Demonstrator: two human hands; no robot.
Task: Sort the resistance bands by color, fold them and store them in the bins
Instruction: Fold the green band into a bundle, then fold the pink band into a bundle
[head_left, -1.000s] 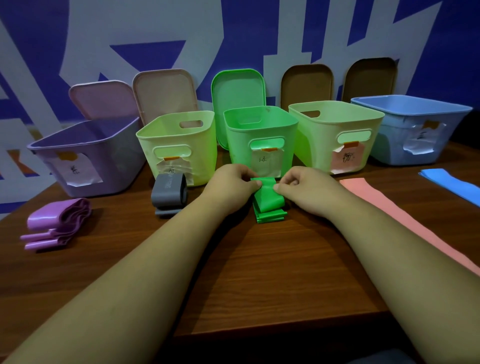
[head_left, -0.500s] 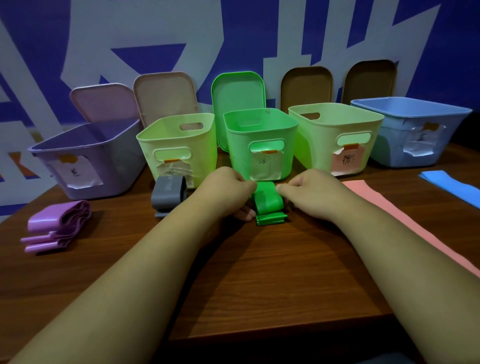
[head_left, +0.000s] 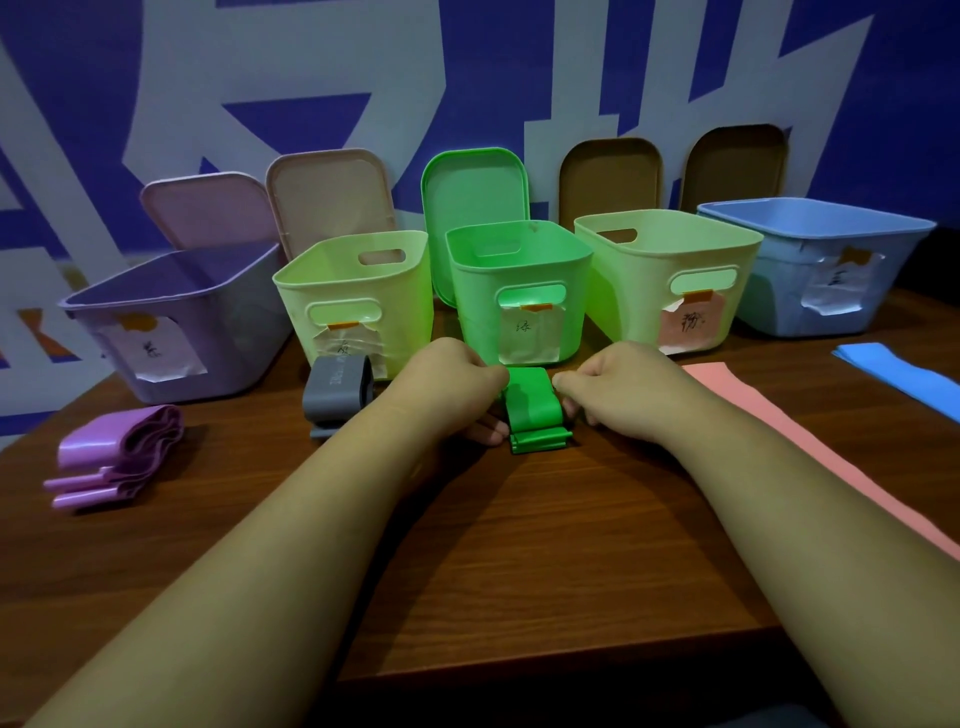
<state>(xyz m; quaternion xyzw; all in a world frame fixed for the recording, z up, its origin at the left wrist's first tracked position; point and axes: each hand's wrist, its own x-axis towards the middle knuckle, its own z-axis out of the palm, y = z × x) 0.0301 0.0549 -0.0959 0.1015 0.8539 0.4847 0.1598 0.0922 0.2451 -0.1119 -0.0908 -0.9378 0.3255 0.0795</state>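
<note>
Folding is judged to be under way: the green band (head_left: 532, 410) is pinched at either side by the left hand (head_left: 452, 387) and the right hand (head_left: 618, 395), fingers curled, so that its layers are held stacked on the table (head_left: 519, 545), just before the green bin (head_left: 472, 312). A folded grey band (head_left: 335, 389) lies beside the left hand; the bin's open mouth is not blocked.

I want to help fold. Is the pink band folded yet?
Spread out: the pink band lies flat as one long strip.
</note>
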